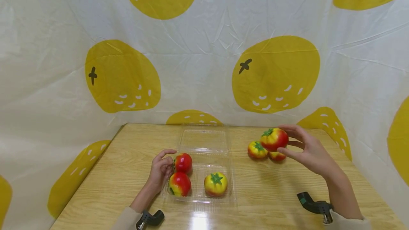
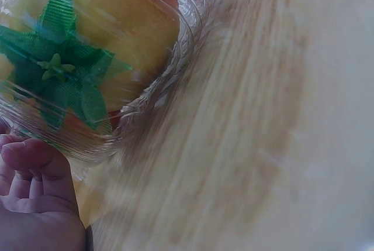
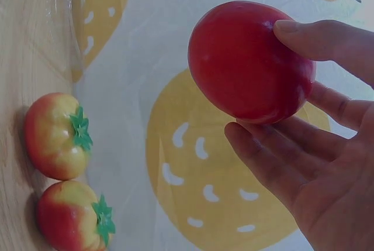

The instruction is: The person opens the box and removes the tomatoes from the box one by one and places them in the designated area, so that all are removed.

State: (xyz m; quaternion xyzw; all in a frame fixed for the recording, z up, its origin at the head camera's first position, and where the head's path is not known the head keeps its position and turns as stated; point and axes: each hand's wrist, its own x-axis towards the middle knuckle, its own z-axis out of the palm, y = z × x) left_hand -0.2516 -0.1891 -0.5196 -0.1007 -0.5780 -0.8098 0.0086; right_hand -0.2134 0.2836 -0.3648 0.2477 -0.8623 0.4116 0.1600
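My right hand (image 1: 311,152) holds a red-and-yellow toy tomato (image 1: 274,140) between thumb and fingers, raised above the table; its smooth red side (image 3: 248,61) faces the right wrist camera. Behind and below it, two more toy tomatoes (image 1: 257,150) sit side by side on the table. An open clear plastic container (image 1: 198,199) stands in the middle, with two toy tomatoes (image 1: 180,184) in its left part and a yellow-topped one (image 1: 216,184) at right. At the container's left edge, my left hand (image 1: 158,169) has its fingers curled, with the thumb (image 2: 29,152) against the plastic rim.
The container's clear lid (image 1: 204,139) lies folded back toward the far table edge. A wooden table (image 1: 127,159) carries everything. White sheeting (image 1: 198,77) printed with yellow fruit rises behind and along both sides.
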